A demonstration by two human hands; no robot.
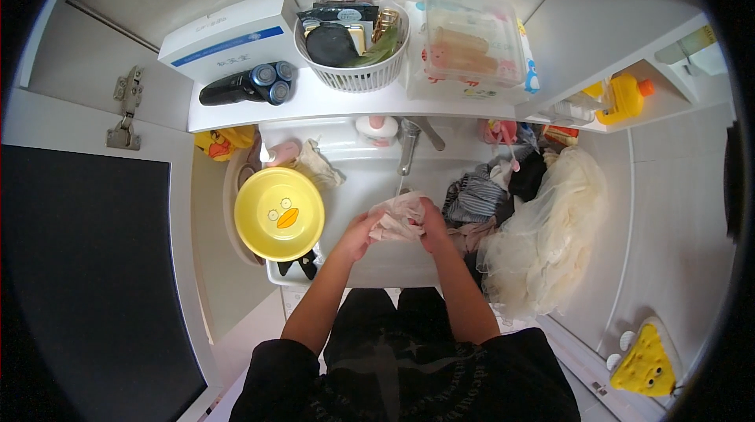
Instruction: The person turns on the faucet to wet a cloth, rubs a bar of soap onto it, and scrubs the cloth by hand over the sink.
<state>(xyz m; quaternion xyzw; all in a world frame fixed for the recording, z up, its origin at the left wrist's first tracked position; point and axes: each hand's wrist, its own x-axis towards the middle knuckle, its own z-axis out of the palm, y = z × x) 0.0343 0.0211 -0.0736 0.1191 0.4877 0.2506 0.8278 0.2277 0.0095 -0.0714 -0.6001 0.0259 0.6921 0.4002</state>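
Cloth (399, 217): pale pink, thin, bunched and creased; held up in front of the person, over the lower middle of the sink (377, 271), between both hands.
Left hand (359, 235): gripping the cloth at its left edge; some fingers are hidden by the fabric.
Right hand (432, 224): gripping the cloth at its right edge, fingers curled into the folds.
Faucet (407, 148): metal, single spout, directly beyond the cloth, pointing toward the person; a lever stands to its right.
Soap bottle (376, 132): white with a pink top, just left of the faucet, at the rear of the sink.
Yellow basin (258, 243): round, printed with two eyes and an orange bill; left of the left hand, at the sink's left side.
Pump bottle (281, 154): pink with a white pump, beyond the yellow basin; a beige fabric piece (317, 164) lies beside it.
Striped garment (473, 195): right of the right hand, heaped with dark garments (527, 176).
Tulle (550, 241): cream, gathered in a large mound, to the right of the striped garment.
Shelf (224, 114): white, above the sink's rear; carries, left to right, a black shaver (248, 85) before a white box (228, 35), a filled white basket (354, 78) and a clear container (473, 48).
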